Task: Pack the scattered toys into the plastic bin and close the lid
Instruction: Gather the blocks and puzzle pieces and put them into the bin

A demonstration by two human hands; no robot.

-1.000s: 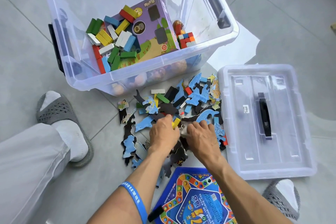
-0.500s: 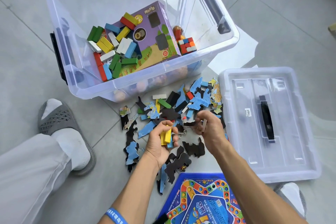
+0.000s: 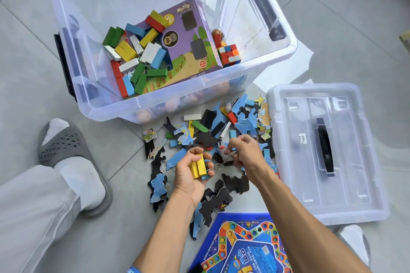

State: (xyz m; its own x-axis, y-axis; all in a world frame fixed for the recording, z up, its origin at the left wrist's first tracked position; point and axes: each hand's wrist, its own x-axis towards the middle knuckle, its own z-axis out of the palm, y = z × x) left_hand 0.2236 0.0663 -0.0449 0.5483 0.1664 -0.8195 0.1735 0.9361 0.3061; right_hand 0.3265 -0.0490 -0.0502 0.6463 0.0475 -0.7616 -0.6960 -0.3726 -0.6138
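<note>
The floor (image 3: 332,17) is made of big grey tiles with thin dark lines between them. It is smooth and a bit shiny. Bright light falls on it and makes a white patch (image 3: 286,71) on the tiles.

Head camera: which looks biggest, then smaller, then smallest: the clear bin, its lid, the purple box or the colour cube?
1. clear bin
2. lid
3. purple box
4. colour cube
</note>
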